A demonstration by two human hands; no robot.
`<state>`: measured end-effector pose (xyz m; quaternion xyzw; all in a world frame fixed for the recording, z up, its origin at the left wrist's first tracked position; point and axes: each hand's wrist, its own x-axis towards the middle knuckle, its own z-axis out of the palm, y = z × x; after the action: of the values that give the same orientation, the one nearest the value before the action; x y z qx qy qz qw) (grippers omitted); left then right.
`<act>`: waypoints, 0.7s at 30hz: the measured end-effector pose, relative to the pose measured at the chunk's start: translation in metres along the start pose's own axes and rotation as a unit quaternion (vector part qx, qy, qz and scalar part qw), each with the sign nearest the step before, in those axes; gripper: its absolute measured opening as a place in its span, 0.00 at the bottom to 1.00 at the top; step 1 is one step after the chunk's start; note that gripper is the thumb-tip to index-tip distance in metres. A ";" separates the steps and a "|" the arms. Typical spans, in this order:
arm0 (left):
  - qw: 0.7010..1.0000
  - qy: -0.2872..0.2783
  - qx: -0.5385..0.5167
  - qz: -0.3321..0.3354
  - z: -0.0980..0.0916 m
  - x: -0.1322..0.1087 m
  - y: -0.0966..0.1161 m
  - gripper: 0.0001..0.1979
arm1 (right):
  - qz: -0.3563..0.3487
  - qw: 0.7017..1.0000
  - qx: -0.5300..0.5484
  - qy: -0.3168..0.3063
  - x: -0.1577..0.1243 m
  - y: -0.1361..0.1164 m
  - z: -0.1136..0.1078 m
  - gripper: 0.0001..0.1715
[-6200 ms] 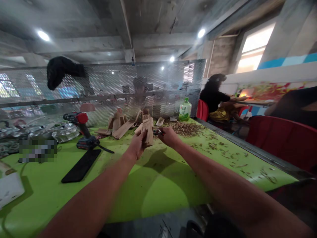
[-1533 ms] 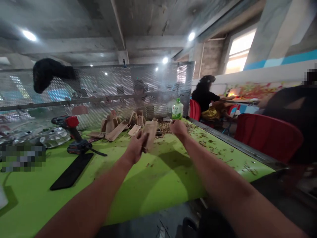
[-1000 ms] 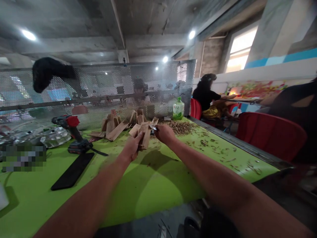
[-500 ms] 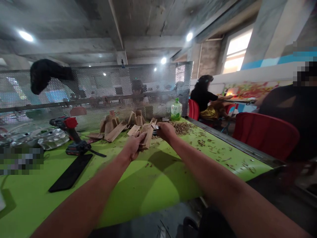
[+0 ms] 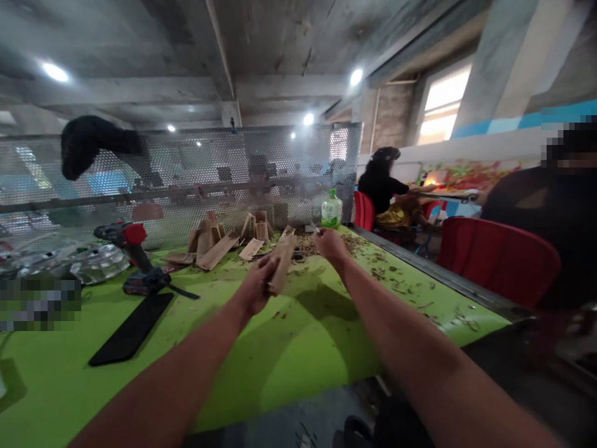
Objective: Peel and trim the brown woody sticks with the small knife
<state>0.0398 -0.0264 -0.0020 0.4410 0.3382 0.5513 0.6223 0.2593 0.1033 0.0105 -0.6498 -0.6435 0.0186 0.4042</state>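
Observation:
My left hand (image 5: 259,281) is closed around the lower end of a narrow brown wooden piece (image 5: 283,258), which tilts up and away from me above the green table. Just to its right, my right hand (image 5: 331,245) is closed in a pinch at the far end of the wood, apart from it. A small pale metal tool (image 5: 316,228) shows at its fingertips, mostly hidden by the fingers. Behind the wood lies a dark object (image 5: 297,254), too small to name. Brown shavings (image 5: 347,244) are heaped beyond my right hand.
Several wooden pieces (image 5: 217,250) stand and lie at the back left. A cordless drill (image 5: 140,258) and a black flat slab (image 5: 133,330) are left. A green-labelled bottle (image 5: 331,210) stands by the perforated metal screen (image 5: 186,186). Two people sit right, near red chairs (image 5: 497,261).
My right hand has moved right and away from the wood, taking the metal tool off it. My left hand has tilted the wooden piece more upright.

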 end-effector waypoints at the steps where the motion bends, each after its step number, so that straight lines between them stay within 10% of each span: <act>1: 0.999 0.030 -0.013 0.002 -0.006 0.006 0.002 0.21 | -0.032 0.999 0.037 -0.013 -0.004 -0.009 0.005 0.19; 12: 0.976 0.091 0.152 0.130 -0.028 0.026 0.002 0.21 | 0.018 0.844 0.463 -0.269 -0.045 -0.052 0.010 0.29; 21: 0.995 -0.014 0.084 0.041 -0.020 0.017 0.006 0.16 | 0.094 0.832 0.485 -0.253 -0.053 -0.065 0.018 0.20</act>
<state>0.0220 -0.0058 -0.0035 0.5133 0.3562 0.5395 0.5644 0.1874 0.0570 0.0079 -0.4004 -0.5670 0.5300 0.4872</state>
